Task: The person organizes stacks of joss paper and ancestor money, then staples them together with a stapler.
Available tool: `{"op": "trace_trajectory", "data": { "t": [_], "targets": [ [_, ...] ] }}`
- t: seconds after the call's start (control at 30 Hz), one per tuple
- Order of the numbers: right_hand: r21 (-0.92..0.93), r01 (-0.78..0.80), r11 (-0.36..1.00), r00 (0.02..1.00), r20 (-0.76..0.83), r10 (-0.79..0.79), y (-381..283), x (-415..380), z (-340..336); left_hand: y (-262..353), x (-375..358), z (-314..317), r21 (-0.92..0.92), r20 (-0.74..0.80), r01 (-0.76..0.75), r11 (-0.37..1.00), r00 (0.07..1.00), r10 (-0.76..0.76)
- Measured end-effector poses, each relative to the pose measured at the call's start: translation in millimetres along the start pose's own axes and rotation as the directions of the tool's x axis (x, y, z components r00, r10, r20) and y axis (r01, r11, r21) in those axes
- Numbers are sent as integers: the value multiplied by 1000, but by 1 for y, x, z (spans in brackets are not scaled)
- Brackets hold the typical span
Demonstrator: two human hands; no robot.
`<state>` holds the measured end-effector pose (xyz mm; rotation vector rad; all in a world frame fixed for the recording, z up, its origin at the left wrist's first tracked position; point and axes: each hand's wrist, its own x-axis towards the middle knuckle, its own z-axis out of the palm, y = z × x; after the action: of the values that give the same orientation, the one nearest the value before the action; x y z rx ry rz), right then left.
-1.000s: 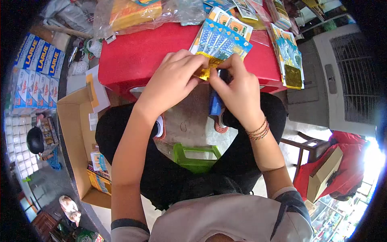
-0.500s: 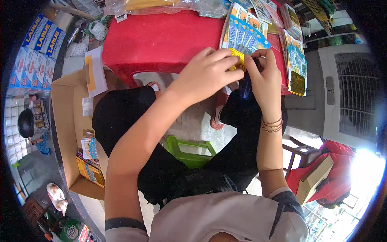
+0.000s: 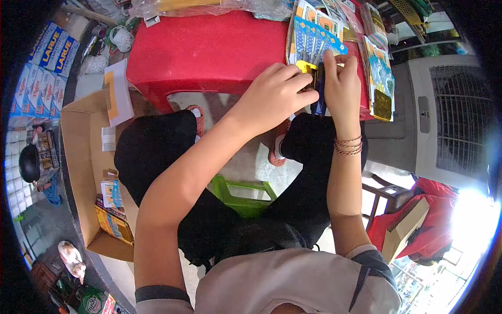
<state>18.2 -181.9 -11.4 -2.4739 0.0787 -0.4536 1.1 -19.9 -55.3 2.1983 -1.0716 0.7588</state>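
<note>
My left hand (image 3: 280,94) is closed, its fingers pinched at a shiny yellow foil piece (image 3: 306,67) near the red table's front edge. Beside it, my right hand (image 3: 341,86) is closed around a dark blue object (image 3: 319,102) that hangs below the fingers; what it is stays unclear. Just beyond both hands, a fan of blue printed notes (image 3: 316,39) lies on the red table (image 3: 209,49). To the right are more printed sheets (image 3: 379,68) with a dark gold square (image 3: 383,104) on them.
Plastic-wrapped packs (image 3: 193,6) lie along the table's far edge. An open cardboard box (image 3: 83,172) with printed packs stands at the left. A green stool (image 3: 243,196) is between my legs. A cat (image 3: 70,256) lies at lower left. A chair (image 3: 387,196) stands at right.
The view has shifted slightly. My right hand's fingers have moved up and straightened somewhat, showing more of the dark object between the hands. My left hand stays by the yellow foil.
</note>
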Motion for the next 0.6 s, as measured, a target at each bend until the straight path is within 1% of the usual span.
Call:
{"op": "trace_trajectory", "data": {
  "t": [0.03,0.07,0.1,0.13,0.2,0.23,0.3,0.33,0.4,0.47,0.5,0.57,0.6],
  "targets": [
    [-1,2,1000,1000,1,-2,2,1,2,-1,0,2,3,-41,-18,1000,999,18],
    [-49,35,998,999,-30,-37,6,2,5,-1,1,3,6,-81,-37,999,996,37],
    [-98,66,993,996,-60,-73,5,3,6,-1,0,3,6,-82,-37,999,996,37],
    [-99,66,993,995,-61,-73,3,2,4,-1,0,2,2,-71,-33,999,997,33],
    [-99,-54,994,999,-4,54,-3,2,1,-1,-1,1,2,-60,-31,1000,998,31],
    [-98,-51,994,999,-5,51,-1,3,3,-1,-1,1,-3,-31,-16,1000,999,16],
    [-321,14,947,989,-137,-61,7,2,10,0,-2,1,-12,1,1,1000,1000,-1],
    [-321,10,947,988,-141,-58,12,3,13,1,-3,1,-32,6,18,999,1000,-18],
    [-251,65,966,989,-110,-96,20,5,15,2,-2,-2,-56,13,23,998,1000,-22],
    [-251,69,966,988,-118,-101,22,6,15,8,-2,-9,-6,15,28,1000,999,-28],
    [-249,79,965,987,-117,-110,21,6,15,12,-1,-11,-10,18,18,1000,1000,-18],
    [-225,63,972,989,-114,-90,26,8,16,20,1,-15,74,-84,93,993,993,-86],
    [-231,100,968,992,-51,-115,31,11,18,20,-3,-12,141,-71,45,989,997,-35]
  ]
}}
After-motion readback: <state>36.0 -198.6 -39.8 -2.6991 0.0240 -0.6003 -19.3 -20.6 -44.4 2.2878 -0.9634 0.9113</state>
